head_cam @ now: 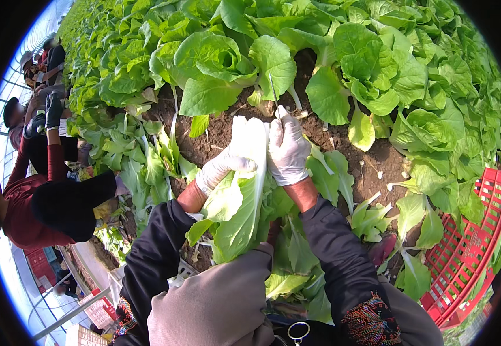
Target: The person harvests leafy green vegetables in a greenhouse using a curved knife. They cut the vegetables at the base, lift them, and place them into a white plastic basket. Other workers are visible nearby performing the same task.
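My left hand (222,168), in a white glove, grips a cut head of leafy cabbage (244,212). Its pale stalk end points away from me and its green leaves hang towards my lap. Close beside the stalks, my right hand (289,149), gloved too, is closed around a knife, its thin blade (273,88) pointing away from me. The knife's handle is hidden in my fist. Beyond the blade, a rooted cabbage (218,60) grows from the brown soil (341,138).
Loose leaves (328,177) lie on the soil around my arms and between my legs. A red plastic crate (466,246) stands at right. Dense cabbage rows (445,65) fill the far side. At left, a person in a red top (29,212) and others sit along the bed.
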A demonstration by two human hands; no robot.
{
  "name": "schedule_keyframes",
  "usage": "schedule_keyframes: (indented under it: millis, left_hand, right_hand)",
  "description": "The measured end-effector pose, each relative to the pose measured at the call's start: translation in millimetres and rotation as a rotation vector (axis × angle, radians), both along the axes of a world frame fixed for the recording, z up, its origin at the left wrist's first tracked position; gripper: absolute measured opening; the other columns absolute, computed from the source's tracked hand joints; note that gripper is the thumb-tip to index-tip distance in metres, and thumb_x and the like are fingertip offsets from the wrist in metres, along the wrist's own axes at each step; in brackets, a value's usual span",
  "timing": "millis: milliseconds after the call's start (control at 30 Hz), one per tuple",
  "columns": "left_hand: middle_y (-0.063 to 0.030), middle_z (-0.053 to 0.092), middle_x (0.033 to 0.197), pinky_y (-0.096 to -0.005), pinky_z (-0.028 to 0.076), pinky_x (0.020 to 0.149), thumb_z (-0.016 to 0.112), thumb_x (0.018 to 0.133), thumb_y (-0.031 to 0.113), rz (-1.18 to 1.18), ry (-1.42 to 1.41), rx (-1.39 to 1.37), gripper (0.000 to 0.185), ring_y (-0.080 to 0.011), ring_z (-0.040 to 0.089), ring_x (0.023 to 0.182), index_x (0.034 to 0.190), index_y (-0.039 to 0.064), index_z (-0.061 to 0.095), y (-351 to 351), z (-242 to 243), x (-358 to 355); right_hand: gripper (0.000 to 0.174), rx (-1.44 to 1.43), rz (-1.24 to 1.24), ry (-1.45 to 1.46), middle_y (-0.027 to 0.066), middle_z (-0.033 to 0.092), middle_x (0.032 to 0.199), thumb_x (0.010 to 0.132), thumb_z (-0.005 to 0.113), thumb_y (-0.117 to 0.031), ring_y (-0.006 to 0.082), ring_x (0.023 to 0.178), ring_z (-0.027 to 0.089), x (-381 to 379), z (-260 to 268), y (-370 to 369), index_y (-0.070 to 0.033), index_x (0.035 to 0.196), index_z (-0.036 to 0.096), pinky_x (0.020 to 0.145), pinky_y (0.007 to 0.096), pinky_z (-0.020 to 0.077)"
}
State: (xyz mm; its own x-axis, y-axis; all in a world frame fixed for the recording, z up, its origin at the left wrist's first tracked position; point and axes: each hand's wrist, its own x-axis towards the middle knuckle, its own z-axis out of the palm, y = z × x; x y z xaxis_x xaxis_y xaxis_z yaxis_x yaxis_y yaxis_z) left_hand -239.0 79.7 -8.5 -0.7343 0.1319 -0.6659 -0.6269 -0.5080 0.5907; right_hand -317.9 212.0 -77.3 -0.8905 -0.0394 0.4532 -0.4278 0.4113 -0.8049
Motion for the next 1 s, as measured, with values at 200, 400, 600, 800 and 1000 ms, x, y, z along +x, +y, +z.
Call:
schedule_keyframes:
  millis: [200, 400, 600, 800, 1000]
  left_hand:
    - [-0.0049, 0.062, 0.094, -0.0280, 0.049, 0.080, 0.069, 0.068, 0.002, 0.061, 0.023, -0.176, 0.047, -0.0148, 0.060, 0.081, 0.114, -0.001, 0.056, 3, 17, -17]
    - [-0.0144, 0.066, 0.100, -0.0323, 0.052, 0.078, 0.068, 0.065, 0.009, -0.683, 0.602, -1.414, 0.068, -0.0255, 0.066, 0.088, 0.129, 0.002, 0.048, -13, 42, -56]
    - [-0.0212, 0.054, 0.119, -0.0403, 0.052, 0.064, 0.062, 0.071, 0.010, -1.275, 0.883, -1.878, 0.069, -0.0314, 0.064, 0.074, 0.134, -0.001, 0.038, 2, 46, -107]
    - [-0.0193, 0.013, 0.153, -0.0383, 0.056, 0.070, 0.063, 0.065, 0.000, -1.424, 0.548, -2.007, 0.071, -0.0310, 0.068, 0.084, 0.133, 0.015, 0.049, -31, 38, -152]
    - [-0.0230, 0.012, 0.151, -0.0406, 0.056, 0.066, 0.063, 0.065, 0.001, -1.376, 0.332, -2.092, 0.072, -0.0334, 0.067, 0.077, 0.133, 0.021, 0.050, -78, 7, -136]
  right_hand:
    - [0.025, -0.246, 0.029, -0.301, 0.0114, 0.067, 0.086, 0.099, 0.043, -0.017, 0.0246, 0.076, 0.065, 11, -14, 5, -0.003, 0.112, 0.059, 0.069, 0.0318, 0.0496]
    - [0.022, -0.142, 0.179, -0.854, 0.0048, 0.060, 0.068, 0.096, 0.047, -0.022, 0.0159, 0.062, 0.057, 22, -61, 29, -0.002, 0.099, 0.056, 0.059, 0.0305, 0.0443]
    - [0.032, 0.209, 0.248, -0.730, 0.0211, 0.063, 0.104, 0.093, 0.043, -0.025, 0.0408, 0.098, 0.058, -78, -71, -7, -0.003, 0.113, 0.054, 0.084, 0.0445, 0.0459]
    - [0.025, 0.520, 0.467, -0.511, 0.0207, 0.065, 0.089, 0.082, 0.058, -0.029, 0.0391, 0.085, 0.063, -107, -40, -31, -0.008, 0.094, 0.063, 0.074, 0.0453, 0.0494]
    - [0.025, 0.353, 0.321, -0.539, 0.0195, 0.065, 0.084, 0.092, 0.041, -0.025, 0.0401, 0.081, 0.063, -94, -61, -34, -0.007, 0.092, 0.058, 0.070, 0.0478, 0.0491]
